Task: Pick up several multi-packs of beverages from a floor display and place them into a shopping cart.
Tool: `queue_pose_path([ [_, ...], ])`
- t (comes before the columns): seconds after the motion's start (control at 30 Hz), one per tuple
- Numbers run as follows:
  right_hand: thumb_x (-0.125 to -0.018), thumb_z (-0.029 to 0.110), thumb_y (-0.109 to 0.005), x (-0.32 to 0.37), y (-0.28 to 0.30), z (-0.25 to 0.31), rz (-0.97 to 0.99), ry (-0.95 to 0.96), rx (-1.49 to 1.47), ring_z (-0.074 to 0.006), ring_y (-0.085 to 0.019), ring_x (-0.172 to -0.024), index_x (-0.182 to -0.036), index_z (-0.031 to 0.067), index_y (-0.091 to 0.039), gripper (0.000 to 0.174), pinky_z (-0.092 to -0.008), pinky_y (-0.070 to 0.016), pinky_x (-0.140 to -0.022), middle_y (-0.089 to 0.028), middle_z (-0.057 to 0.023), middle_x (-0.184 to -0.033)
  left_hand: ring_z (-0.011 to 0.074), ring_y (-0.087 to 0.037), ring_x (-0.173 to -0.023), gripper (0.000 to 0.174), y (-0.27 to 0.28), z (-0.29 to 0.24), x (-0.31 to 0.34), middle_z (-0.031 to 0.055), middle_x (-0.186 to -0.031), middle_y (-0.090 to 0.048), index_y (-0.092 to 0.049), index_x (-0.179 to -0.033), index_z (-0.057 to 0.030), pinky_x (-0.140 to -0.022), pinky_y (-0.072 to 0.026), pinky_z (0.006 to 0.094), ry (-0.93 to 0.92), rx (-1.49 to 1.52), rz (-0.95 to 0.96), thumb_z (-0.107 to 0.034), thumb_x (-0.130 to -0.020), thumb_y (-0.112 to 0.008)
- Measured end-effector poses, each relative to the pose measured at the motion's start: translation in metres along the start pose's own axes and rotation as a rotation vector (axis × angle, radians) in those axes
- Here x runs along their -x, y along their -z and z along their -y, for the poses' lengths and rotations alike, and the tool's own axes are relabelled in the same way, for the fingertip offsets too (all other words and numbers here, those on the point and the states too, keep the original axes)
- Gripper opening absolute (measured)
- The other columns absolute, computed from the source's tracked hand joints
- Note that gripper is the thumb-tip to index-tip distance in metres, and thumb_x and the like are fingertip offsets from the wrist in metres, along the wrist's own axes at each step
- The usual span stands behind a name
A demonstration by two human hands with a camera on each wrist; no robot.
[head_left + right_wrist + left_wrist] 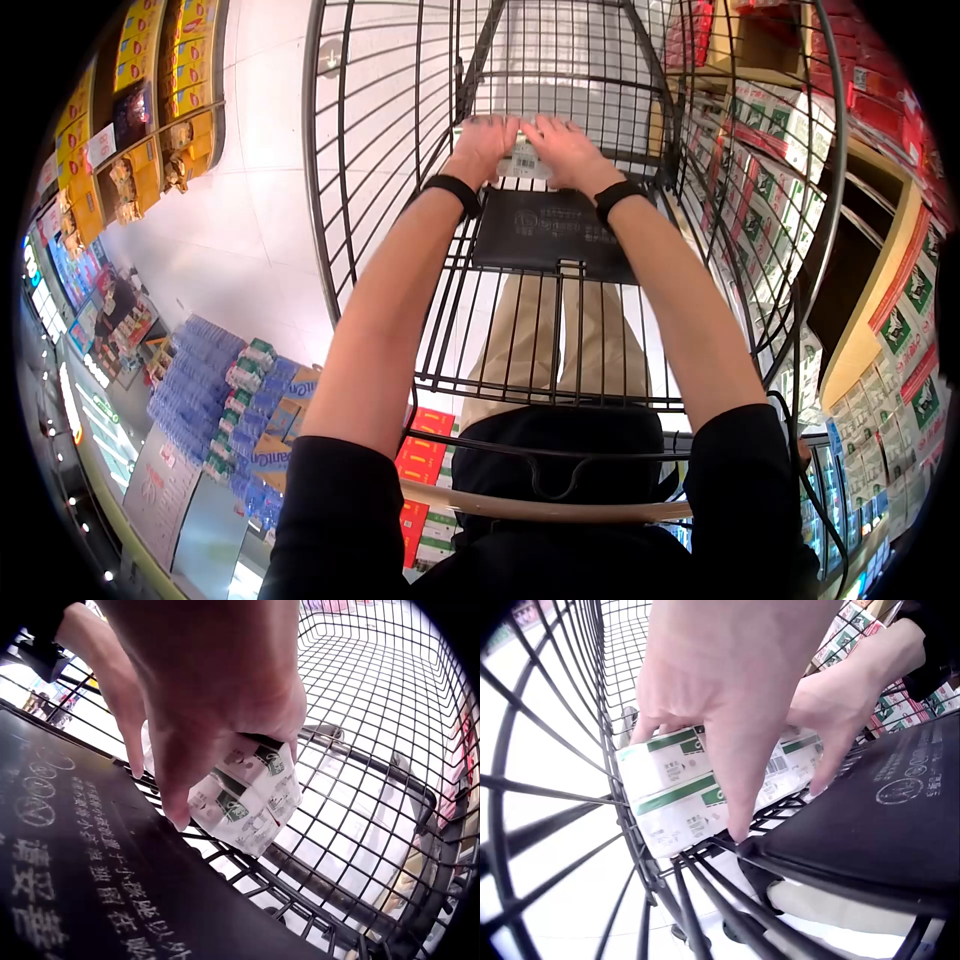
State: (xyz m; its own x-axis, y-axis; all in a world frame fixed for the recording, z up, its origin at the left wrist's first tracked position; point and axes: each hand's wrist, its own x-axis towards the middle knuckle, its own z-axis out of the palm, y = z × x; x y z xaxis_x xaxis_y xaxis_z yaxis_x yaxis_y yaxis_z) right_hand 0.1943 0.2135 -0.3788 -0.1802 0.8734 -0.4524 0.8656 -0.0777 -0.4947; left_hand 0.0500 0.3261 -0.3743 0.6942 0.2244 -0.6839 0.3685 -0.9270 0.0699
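Note:
My left hand (484, 146) and right hand (568, 150) hold a white plastic-wrapped pack (524, 160) with green bands between them, low inside a black wire shopping cart (440, 330). In the left wrist view, the pack (676, 796) shows two stacked layers and a barcode. Each thumb lies on its near side while the other fingers reach over the top and far side, partly hidden. From the right wrist view, one end of the pack (255, 799) sticks out past my right hand (217, 697). A black panel with pale printing (550, 230) lies just nearer than the hands.
Wire walls surround both arms. Shelves of red and white-green packages (770, 120) stand close along the right. To the left are yellow boxes (190, 60) on shelves, pale floor (265, 180) and stacked blue bottle packs (200, 370). The cart's handle (560, 510) crosses before my body.

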Motion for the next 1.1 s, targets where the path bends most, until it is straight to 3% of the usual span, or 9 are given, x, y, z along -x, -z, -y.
queue_pose_path([
  [0.1, -0.052, 0.016, -0.094, 0.000, -0.002, 0.005, -0.024, -0.046, 0.039, -0.0306, -0.046, -0.129, -0.144, 0.0155, -0.032, 0.111, -0.0504, -0.0404, -0.105, -0.044, -0.0124, -0.137, 0.0339, -0.049, -0.127, 0.100, -0.014, -0.016, 0.008, 0.0157, -0.130, -0.051, -0.036, -0.133, -0.0041, -0.099, -0.0423, 0.0642, 0.123, -0.108, -0.180, -0.034, -0.057, -0.093],
  [0.27, -0.068, 0.036, -0.086, 0.001, 0.017, 0.017, 0.137, -0.179, 0.094, -0.0333, -0.033, -0.140, -0.151, 0.0165, -0.024, 0.106, -0.0620, -0.0373, -0.104, -0.023, -0.0190, -0.156, 0.0429, -0.043, -0.132, 0.100, 0.040, -0.018, 0.043, 0.0246, -0.148, -0.034, -0.029, -0.141, 0.0016, -0.101, -0.0366, 0.0701, 0.129, 0.166, 0.185, -0.046, -0.071, -0.083],
  [0.4, -0.077, 0.035, -0.078, 0.008, 0.045, 0.014, 0.212, -0.266, 0.006, -0.0403, -0.043, -0.132, -0.148, 0.0120, -0.034, 0.087, -0.0630, -0.0454, -0.098, -0.016, -0.0235, -0.159, 0.0397, -0.059, -0.115, 0.080, 0.084, 0.009, 0.073, 0.0265, -0.122, -0.061, -0.046, -0.134, 0.0006, -0.098, -0.0470, 0.0457, -0.023, 0.497, 0.393, -0.055, -0.082, -0.071],
  [0.5, -0.084, 0.030, -0.068, 0.022, 0.097, 0.026, 0.259, -0.373, -0.156, -0.0402, -0.057, -0.119, -0.136, 0.0058, -0.048, 0.061, -0.0533, -0.0536, -0.092, -0.021, -0.0235, -0.158, 0.0392, -0.063, -0.107, 0.062, 0.134, 0.008, 0.119, 0.0246, -0.111, -0.067, -0.058, -0.124, 0.0002, -0.093, -0.0500, 0.0448, -0.063, 0.389, 0.291, -0.051, -0.090, -0.061],
  [0.6, -0.085, 0.034, -0.064, 0.045, 0.154, 0.046, 0.161, -0.360, -0.171, -0.0367, -0.062, -0.111, -0.118, 0.0031, -0.066, 0.045, -0.0494, -0.0549, -0.089, -0.058, -0.0198, -0.133, 0.0369, -0.068, -0.089, 0.038, 0.161, 0.004, 0.154, 0.0210, -0.091, -0.071, -0.063, -0.121, -0.0023, -0.082, -0.0535, 0.0433, -0.087, 0.370, 0.111, -0.029, -0.095, -0.054],
  [0.63, -0.085, 0.048, -0.063, 0.029, 0.164, 0.046, 0.292, -0.373, -0.174, -0.0370, -0.060, -0.115, -0.127, -0.0025, -0.057, 0.066, -0.0464, -0.0507, -0.094, -0.059, -0.0227, -0.130, 0.0360, -0.069, -0.087, 0.035, 0.167, 0.004, 0.165, 0.0201, -0.089, -0.072, -0.063, -0.121, -0.0021, -0.081, -0.0538, 0.0423, -0.114, 0.417, 0.070, -0.022, -0.095, -0.053],
  [0.77, -0.085, 0.047, -0.063, 0.047, 0.198, 0.061, -0.005, -0.271, -0.176, -0.0374, -0.060, -0.116, -0.124, 0.0018, -0.062, 0.060, -0.0463, -0.0497, -0.097, -0.062, -0.0215, -0.127, 0.0384, -0.066, -0.077, 0.037, 0.200, -0.020, 0.229, 0.0231, -0.078, -0.067, -0.060, -0.122, 0.0008, -0.074, -0.0525, 0.0451, -0.224, 0.291, -0.169, -0.005, -0.087, -0.049],
  [0.97, -0.087, 0.050, -0.062, 0.098, 0.265, 0.104, -0.092, -0.100, -0.102, -0.0367, -0.058, -0.119, -0.136, 0.0019, -0.053, 0.069, -0.0421, -0.0461, -0.102, -0.061, -0.0233, -0.128, 0.0413, -0.063, -0.069, 0.041, 0.241, -0.091, 0.345, 0.0241, -0.066, -0.061, -0.055, -0.125, 0.0033, -0.071, -0.0503, 0.0463, -0.288, 0.481, -0.267, -0.029, -0.100, -0.052],
  [1.1, -0.090, 0.047, -0.061, 0.152, 0.288, 0.126, -0.082, -0.032, 0.014, -0.0394, -0.061, -0.112, -0.134, -0.0005, -0.052, 0.065, -0.0433, -0.0476, -0.099, -0.064, -0.0271, -0.118, 0.0450, -0.063, -0.083, 0.046, 0.226, -0.124, 0.410, 0.0305, -0.089, -0.064, -0.054, -0.123, 0.0045, -0.074, -0.0517, 0.0474, -0.411, 0.621, -0.279, -0.035, -0.099, -0.053],
])
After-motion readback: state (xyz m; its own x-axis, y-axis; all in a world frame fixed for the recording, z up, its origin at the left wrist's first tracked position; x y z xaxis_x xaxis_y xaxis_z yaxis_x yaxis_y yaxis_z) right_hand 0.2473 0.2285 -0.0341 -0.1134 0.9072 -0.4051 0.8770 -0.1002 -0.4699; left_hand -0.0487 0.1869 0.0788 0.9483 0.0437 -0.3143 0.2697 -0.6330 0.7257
